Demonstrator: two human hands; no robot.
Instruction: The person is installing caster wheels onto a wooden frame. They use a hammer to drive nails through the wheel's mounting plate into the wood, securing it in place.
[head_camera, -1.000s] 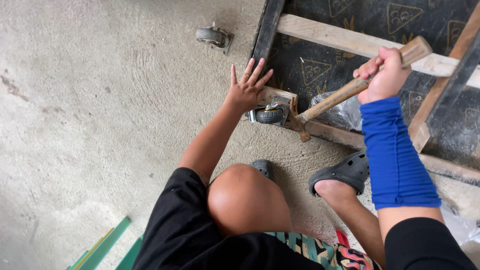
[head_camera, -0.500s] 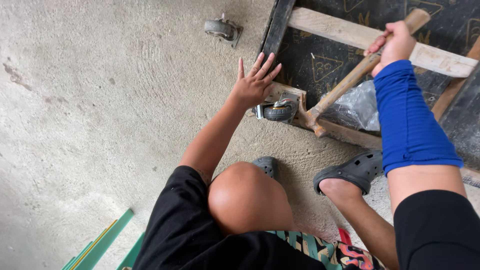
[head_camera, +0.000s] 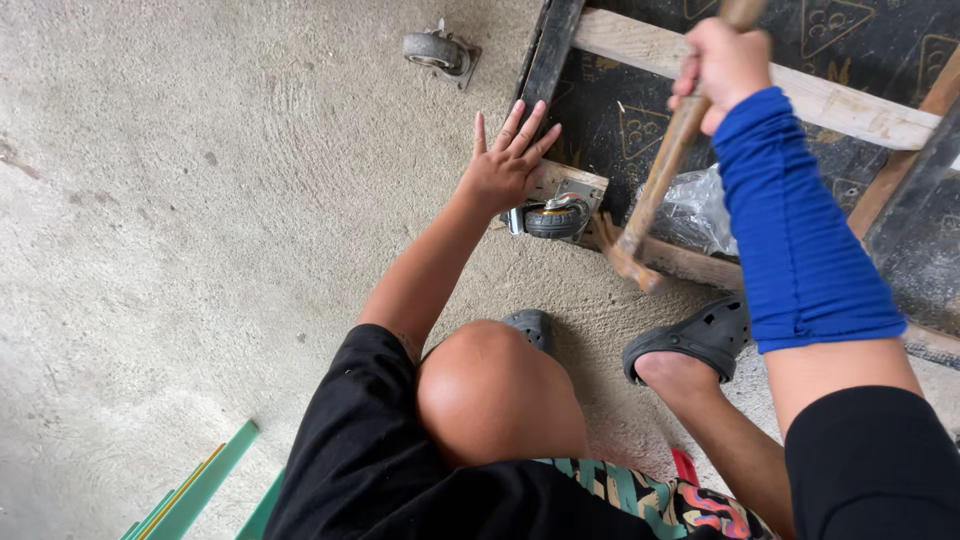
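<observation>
Right hand (head_camera: 728, 62) clamps a wooden-handled claw hammer (head_camera: 655, 190); left hand (head_camera: 507, 168), fingers spread, presses the wooden block (head_camera: 570, 183) above a grey caster wheel (head_camera: 556, 219); plastic bag (head_camera: 695, 208) lies right.

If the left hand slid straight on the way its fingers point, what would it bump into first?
The left hand lies flat with fingers spread, pointing up the picture and a little right. Straight ahead, it would probably meet the dark edge board of the frame first; the fingertips look almost on it already, though depth is unclear.
</observation>
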